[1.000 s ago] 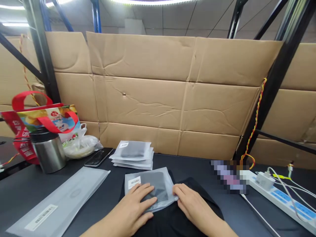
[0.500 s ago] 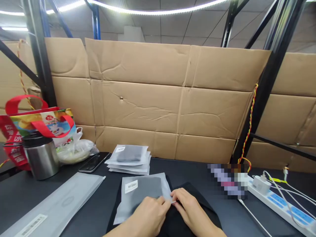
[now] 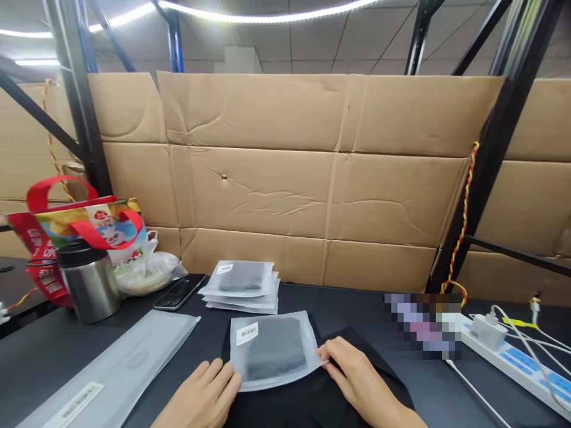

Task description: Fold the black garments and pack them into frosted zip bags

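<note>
A frosted plastic pouch (image 3: 273, 349) with a dark folded garment inside and a barcode sticker lies on black cloth (image 3: 339, 380) at the near table edge. My left hand (image 3: 206, 395) rests at the pouch's lower left corner, fingers on its edge. My right hand (image 3: 357, 374) pinches the pouch's right edge near its lower corner. Behind it sits a small stack of similar filled pouches (image 3: 243, 285).
A long empty frosted bag (image 3: 111, 368) lies at the left. Behind it are a steel flask (image 3: 89, 282), a colourful tote with red handles (image 3: 84, 229), a tied plastic bag (image 3: 149, 270) and a phone (image 3: 178, 291). A power strip with cables (image 3: 513, 356) is at the right. Cardboard walls the back.
My left hand slid off the top of the pouch to its lower left corner. My right hand stayed at the right edge. The pouch now lies flatter and smoother.
</note>
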A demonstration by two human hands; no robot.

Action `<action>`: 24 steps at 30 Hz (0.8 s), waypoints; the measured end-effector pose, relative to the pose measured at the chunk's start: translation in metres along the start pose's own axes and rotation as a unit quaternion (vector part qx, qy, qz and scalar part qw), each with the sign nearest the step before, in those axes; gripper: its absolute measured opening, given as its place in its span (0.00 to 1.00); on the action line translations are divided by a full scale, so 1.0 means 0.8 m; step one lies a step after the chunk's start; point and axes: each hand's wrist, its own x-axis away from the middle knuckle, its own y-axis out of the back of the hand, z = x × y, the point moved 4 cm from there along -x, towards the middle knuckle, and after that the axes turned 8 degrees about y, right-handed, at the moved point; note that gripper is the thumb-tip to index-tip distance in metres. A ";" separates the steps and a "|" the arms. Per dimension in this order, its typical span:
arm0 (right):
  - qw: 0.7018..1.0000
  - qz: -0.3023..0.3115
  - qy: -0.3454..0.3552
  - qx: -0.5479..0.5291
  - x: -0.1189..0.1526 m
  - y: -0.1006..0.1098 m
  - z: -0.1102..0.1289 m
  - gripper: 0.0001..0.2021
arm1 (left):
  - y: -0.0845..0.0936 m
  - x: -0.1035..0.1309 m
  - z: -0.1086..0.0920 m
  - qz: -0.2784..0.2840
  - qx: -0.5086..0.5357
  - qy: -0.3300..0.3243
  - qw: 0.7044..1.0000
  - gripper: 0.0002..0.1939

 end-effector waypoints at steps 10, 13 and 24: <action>0.999 -0.032 -0.008 0.001 0.001 -0.002 -0.006 0.06 | -0.001 -0.058 -0.027 -0.084 -0.021 -0.037 0.996 0.40; 0.994 -0.077 -0.062 0.056 0.006 0.001 -0.021 0.09 | 0.019 -0.063 -0.023 -0.120 0.032 -0.033 0.992 0.40; 0.988 0.109 -0.033 0.107 -0.001 -0.011 0.009 0.23 | 0.063 -0.218 -0.058 -0.169 0.163 -0.081 0.969 0.31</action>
